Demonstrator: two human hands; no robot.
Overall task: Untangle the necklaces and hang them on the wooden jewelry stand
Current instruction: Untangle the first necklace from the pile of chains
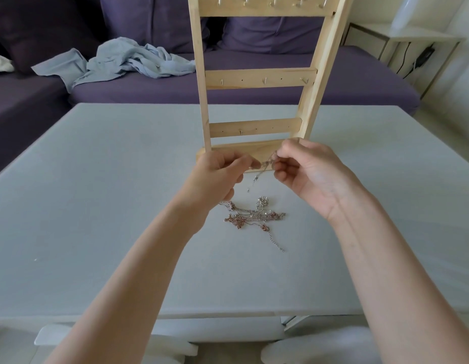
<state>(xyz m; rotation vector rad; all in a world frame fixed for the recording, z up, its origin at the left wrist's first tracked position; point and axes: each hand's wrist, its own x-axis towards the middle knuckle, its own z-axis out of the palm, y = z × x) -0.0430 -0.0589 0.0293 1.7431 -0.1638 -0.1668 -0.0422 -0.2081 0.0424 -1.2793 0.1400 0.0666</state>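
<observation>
Two hands work a knot in a fine chain above the tabletop, the wooden jewelry stand bare behind them.

The left hand [219,171] and right hand [304,172] each pinch one end of a short raised stretch of chain [266,164] between thumb and fingertips, a clasp end dangling just below the fingers. Below both hands, nearer the person, the tangled necklaces [251,215], silver and rose-toned, lie heaped on the pale tabletop [110,193], one loose tail trailing toward the person. Just beyond the knuckles stands the wooden jewelry stand [259,80]; no necklace shows on any hook in view, though its top runs out of frame. By this view the job seems barely begun: untangling is under way and all the hanging remains. No brand, label or readable writing appears anywhere.
</observation>
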